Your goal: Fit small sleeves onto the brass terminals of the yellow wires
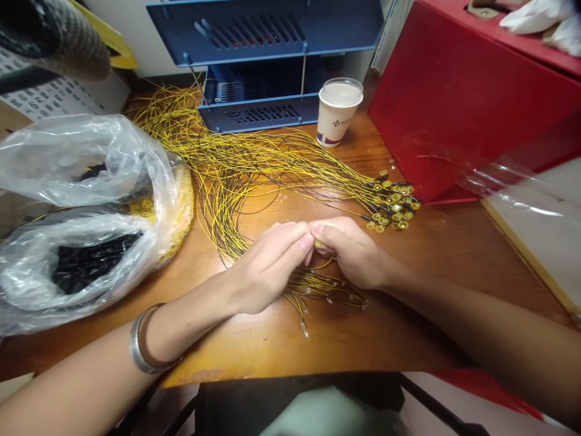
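Note:
Over the middle of the desk my left hand [272, 260] and my right hand [351, 248] meet, thumbs and fingertips pinched together. Between them shows a bit of a small yellowish piece [318, 241], mostly hidden by the fingers. A thin yellow wire runs below my right hand. Beneath my hands, bare wire ends with small clear tips [329, 287] fan out toward me. The long bundle of yellow and black wires [227, 200] curves away behind my left hand. Beyond my right hand lies a cluster of finished ends with yellow caps and black sleeves [394, 203].
Clear plastic bags [158, 151] at the left hold black sleeves [95, 260] and yellow pieces [181, 224]. A paper cup [338, 115] stands before a blue file tray [267, 115]. A big red box [463, 103] fills the back right. The desk's front edge [272, 378] is close to me.

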`<state>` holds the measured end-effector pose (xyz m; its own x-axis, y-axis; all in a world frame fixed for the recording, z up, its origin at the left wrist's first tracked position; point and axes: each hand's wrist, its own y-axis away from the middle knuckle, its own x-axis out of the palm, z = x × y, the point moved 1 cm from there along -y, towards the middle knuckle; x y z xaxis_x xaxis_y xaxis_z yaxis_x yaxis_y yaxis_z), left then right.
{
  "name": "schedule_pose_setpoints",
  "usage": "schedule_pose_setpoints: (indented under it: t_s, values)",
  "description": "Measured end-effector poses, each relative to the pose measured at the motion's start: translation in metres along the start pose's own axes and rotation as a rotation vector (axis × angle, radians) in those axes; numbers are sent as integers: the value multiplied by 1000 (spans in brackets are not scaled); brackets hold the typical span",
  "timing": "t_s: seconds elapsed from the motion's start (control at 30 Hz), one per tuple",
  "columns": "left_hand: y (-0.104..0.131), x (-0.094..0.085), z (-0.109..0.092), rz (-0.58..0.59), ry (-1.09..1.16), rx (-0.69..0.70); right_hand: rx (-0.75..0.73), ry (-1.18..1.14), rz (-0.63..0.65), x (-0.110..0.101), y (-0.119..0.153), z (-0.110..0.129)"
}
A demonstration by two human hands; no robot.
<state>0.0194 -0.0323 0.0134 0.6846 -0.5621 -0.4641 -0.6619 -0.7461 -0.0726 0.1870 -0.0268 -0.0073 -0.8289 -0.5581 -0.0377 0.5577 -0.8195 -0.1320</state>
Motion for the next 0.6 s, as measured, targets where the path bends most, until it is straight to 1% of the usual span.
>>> schedule_pose_setpoints:
  t_s: [0.1,0.2,0.27,0.37,0.47,0.6]
  values:
    - [0,1,1,-15,-26,15,-11,18,-1,0,1,0]
    - [-1,3,1,-66,-96,74,-24,2,-38,1,1,0]
    - [-1,5,2,-126,-105,89,-25,-30,-81,2,2,0]
    - [1,6,3,-261,-45,77,-10,-46,-125,3,3,-1]
    - [3,4,4,-379,-46,127,9,-32,-149,3,2,0]
    - [2,2,3,-421,-112,223,15,-27,-149,2,1,2]
